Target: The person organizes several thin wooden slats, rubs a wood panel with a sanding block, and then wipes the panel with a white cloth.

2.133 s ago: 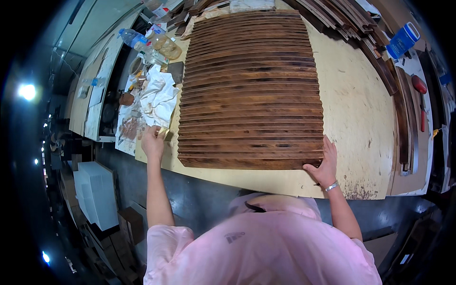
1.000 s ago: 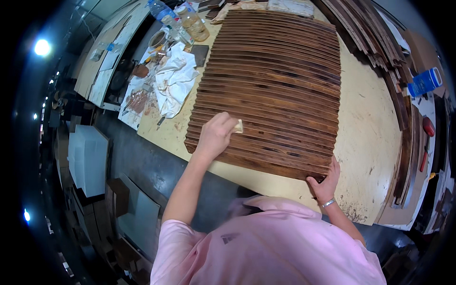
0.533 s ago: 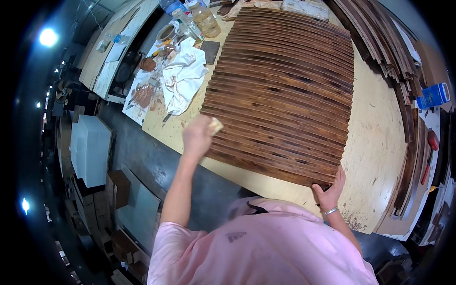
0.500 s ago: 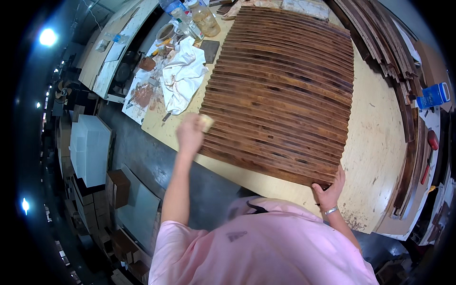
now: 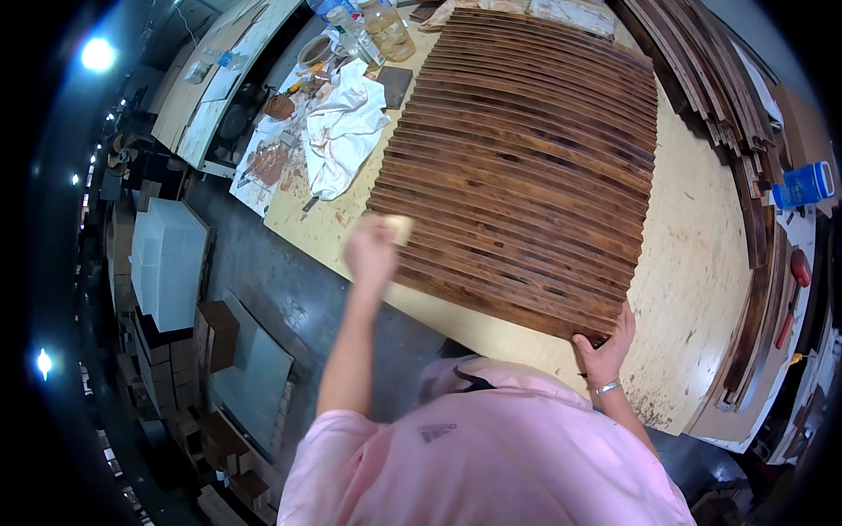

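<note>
A large dark-brown ribbed wooden panel [image 5: 517,175] lies flat on the pale worktable, its slats running left to right. My left hand [image 5: 372,250], slightly blurred, is closed on a small pale-yellow pad [image 5: 401,230] at the panel's near-left edge. Whether the pad is sandpaper or sponge I cannot make out. At the near-right corner, my right hand [image 5: 609,347] grips the panel, thumb on the front edge and fingers along the right side.
A stained white cloth [image 5: 345,131] lies left of the panel, near a dark flat block [image 5: 396,86] and several bottles [image 5: 386,31]. Stacked dark wood strips [image 5: 693,66], a blue container [image 5: 802,184] and a red-handled tool [image 5: 798,267] are on the right.
My left hand has moved a little to the right with the yellow pad, over the panel's left end. My right hand stays on the corner.
</note>
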A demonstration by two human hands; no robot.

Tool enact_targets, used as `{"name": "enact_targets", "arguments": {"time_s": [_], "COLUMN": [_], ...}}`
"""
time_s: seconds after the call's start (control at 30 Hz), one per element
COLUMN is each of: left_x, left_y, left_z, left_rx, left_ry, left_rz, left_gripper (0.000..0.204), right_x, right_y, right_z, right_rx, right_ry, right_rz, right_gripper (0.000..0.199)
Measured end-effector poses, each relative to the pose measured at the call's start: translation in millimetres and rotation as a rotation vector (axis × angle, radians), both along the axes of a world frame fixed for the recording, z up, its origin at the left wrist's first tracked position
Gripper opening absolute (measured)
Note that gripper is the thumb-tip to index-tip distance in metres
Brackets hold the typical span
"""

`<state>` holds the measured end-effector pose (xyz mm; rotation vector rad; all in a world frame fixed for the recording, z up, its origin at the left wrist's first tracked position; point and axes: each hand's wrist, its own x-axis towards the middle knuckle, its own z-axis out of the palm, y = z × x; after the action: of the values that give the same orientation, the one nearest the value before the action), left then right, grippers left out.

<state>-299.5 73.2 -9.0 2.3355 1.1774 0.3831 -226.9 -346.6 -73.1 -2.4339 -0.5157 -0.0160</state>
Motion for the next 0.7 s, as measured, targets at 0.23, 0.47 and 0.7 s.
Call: {"name": "enact_targets", "arguments": {"time_s": [0.23, 0.47, 0.7], "left_x": [-44.9, -55.5, -45.8], "left_y": [42.3, 59.9, 34.1], "left_z": [8.5, 12.7, 24.8], "left_rx": [0.147, 0.167, 0.108], "left_ry": [-0.096, 0.009, 0.063], "left_rz": [-0.049, 0.054, -0.071], "left_gripper": [0.007, 0.013, 0.018], "right_x": [-0.5, 0.2, -0.8], "right_y": [1.2, 0.8, 2.5], "right_z": [-2.1, 0.5, 3.3], "right_rx": [0.013, 0.014, 0.031], "right_ry": [-0.002, 0.008, 0.035], "right_rz": [-0.002, -0.014, -0.031], "right_gripper": [0.108, 0.112, 0.111]}}
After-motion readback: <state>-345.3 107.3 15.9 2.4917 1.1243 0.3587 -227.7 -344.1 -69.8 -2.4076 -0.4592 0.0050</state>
